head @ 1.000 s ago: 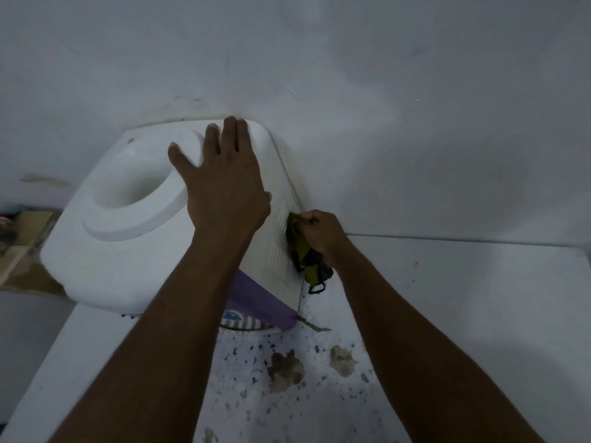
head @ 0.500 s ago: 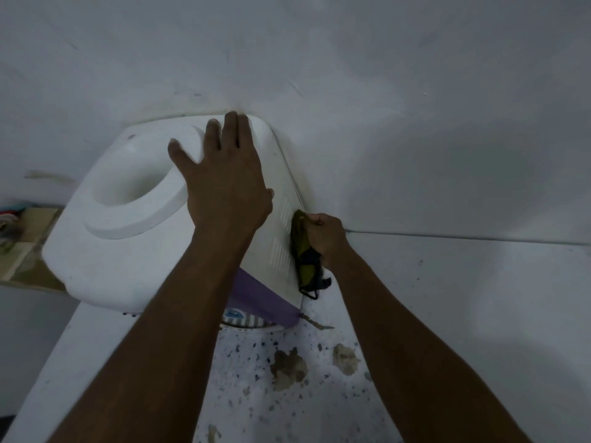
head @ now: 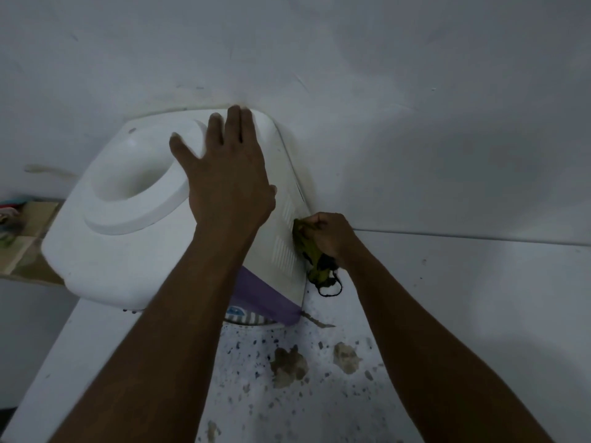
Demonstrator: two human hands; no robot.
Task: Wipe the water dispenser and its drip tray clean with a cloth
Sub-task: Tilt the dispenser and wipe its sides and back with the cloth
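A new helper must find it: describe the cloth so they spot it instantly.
Start at the white dispenser against the wall. On its vented side, the right hand grips the cloth. It is the only olive-green thing there, bunched, with a dark loop dangling.

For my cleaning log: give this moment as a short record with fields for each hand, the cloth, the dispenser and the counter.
left hand: flat, fingers spread, resting on top of the water dispenser
right hand: grips the cloth against the dispenser's vented side
cloth: yellow-green, bunched, dark loop hanging
water dispenser: white, purple band, no bottle on top
counter: white, dark specks and brown patches
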